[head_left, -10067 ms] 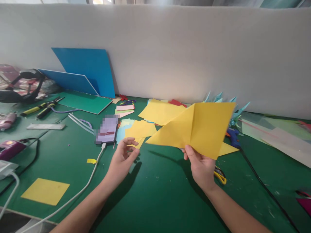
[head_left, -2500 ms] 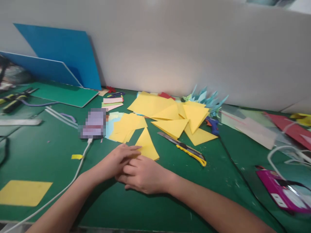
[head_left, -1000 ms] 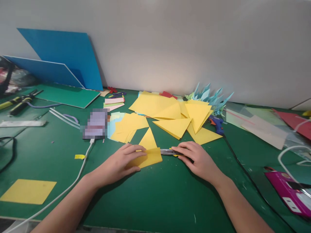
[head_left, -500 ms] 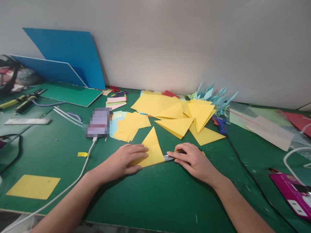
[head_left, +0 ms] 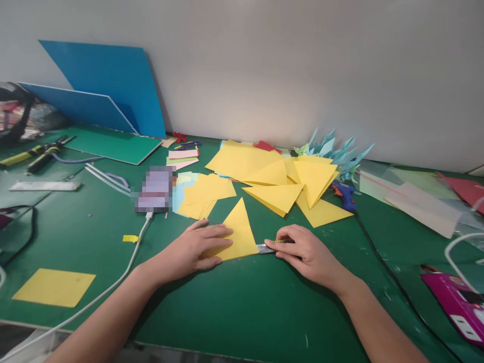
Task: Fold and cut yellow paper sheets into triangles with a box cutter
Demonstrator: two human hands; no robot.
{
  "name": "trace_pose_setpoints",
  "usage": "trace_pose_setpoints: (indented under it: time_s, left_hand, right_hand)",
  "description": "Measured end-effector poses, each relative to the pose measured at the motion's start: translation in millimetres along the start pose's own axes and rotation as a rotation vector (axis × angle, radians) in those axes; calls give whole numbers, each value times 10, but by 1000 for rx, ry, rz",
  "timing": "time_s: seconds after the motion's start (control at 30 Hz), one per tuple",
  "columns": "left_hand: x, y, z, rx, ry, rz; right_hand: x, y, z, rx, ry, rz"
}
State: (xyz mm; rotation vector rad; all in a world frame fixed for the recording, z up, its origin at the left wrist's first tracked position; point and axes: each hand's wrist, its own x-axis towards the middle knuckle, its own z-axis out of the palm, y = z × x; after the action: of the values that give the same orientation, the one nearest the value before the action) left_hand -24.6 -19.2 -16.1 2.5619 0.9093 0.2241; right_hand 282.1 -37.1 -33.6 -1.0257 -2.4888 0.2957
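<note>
A yellow folded paper triangle (head_left: 242,234) lies on the green table (head_left: 227,312) with its point away from me. My left hand (head_left: 207,245) rests flat on the paper's left side, fingers stretched out and covering part of it. My right hand (head_left: 298,252) is closed around a utility knife (head_left: 266,247). The knife's metal blade end meets the triangle's lower right corner; most of its handle is hidden in my fingers. Just beyond the hands lie several yellow sheets (head_left: 249,164) and another folded triangle (head_left: 274,196).
A blurred-out phone (head_left: 153,189) with a white cable (head_left: 130,267) is at left. Blue boards (head_left: 109,75) lean on the wall, near pliers (head_left: 45,156). A glue gun (head_left: 345,195), light-blue paper cranes (head_left: 328,148) and a magenta power strip (head_left: 454,302) are at right.
My right hand and the knife have shifted slightly to the right and down. My left hand stays on the paper. The whole view has drifted a little.
</note>
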Motion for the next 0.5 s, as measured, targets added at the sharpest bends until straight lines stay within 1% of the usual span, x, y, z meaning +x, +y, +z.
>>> trace_pose_setpoints:
  time_s: [0.2,0.5]
  left_hand:
    - [7,18,-22,-2,-19,-17]
    - [-1,1,-24,-24,-35,-16]
  right_hand:
    - [-30,-8,-34,11,0,-33]
    - [-42,-26,-43,-3,-5,-35]
